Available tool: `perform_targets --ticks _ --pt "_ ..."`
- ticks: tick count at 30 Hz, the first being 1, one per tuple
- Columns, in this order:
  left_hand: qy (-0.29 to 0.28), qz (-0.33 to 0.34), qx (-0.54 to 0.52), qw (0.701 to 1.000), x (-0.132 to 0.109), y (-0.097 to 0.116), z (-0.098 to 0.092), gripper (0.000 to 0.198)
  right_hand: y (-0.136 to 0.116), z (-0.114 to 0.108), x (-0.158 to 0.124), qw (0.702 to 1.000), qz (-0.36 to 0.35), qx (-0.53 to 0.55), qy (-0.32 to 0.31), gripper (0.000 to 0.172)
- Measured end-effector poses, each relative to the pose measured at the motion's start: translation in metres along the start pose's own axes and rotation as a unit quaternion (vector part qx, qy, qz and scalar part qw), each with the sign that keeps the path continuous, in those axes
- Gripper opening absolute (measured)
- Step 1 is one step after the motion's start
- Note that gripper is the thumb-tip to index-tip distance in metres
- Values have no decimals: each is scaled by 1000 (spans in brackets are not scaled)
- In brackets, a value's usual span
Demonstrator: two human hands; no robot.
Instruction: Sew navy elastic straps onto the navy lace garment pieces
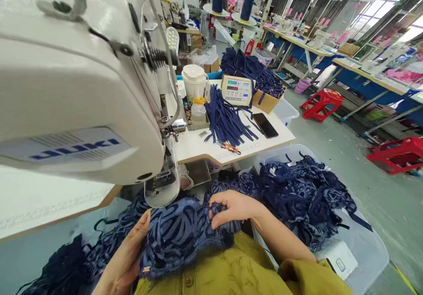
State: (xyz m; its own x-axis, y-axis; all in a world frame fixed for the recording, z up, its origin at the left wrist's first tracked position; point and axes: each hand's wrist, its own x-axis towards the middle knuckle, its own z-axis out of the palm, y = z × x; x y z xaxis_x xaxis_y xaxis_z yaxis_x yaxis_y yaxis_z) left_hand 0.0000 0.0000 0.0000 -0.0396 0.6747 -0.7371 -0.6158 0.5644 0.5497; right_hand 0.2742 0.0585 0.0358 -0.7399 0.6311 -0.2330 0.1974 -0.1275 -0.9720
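A piece of navy-blue lace fabric [180, 235] lies bunched on my lap below the head of a white sewing machine [72, 92]. My left hand [127, 253] cups its left edge from underneath, fingers wrapped against the cloth. My right hand [233, 207] rests on top of the fabric at its right side, with the fingertips curled and pinching the lace. The needle area of the machine [163, 184] hangs just above the fabric, between the two hands.
A clear plastic bin [363, 246] at my right holds a heap of the same lace [304, 198]. On the white table [198, 145] lie navy straps [226, 121], a control panel [237, 90], a phone [265, 125], orange snips [229, 147]. Red stools [322, 103] stand on the floor.
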Motion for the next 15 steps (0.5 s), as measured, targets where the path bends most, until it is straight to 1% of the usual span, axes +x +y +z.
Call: perform_targets --ticks 3,6,10,13,15 --pt "13 -1 1 1000 2 -6 -2 63 -13 4 -1 999 17 -20 21 26" --pt "13 -7 4 1000 4 -11 -6 65 -23 6 -3 999 14 -32 28 25" --pt "-9 -8 6 1000 4 -13 -10 73 -28 9 -5 999 4 -38 33 23" --pt "-26 3 6 1000 2 -13 -10 71 -29 10 -4 998 2 -40 39 23" --pt "-14 0 1 1000 1 -13 -10 68 -30 11 -4 998 1 -42 37 23"
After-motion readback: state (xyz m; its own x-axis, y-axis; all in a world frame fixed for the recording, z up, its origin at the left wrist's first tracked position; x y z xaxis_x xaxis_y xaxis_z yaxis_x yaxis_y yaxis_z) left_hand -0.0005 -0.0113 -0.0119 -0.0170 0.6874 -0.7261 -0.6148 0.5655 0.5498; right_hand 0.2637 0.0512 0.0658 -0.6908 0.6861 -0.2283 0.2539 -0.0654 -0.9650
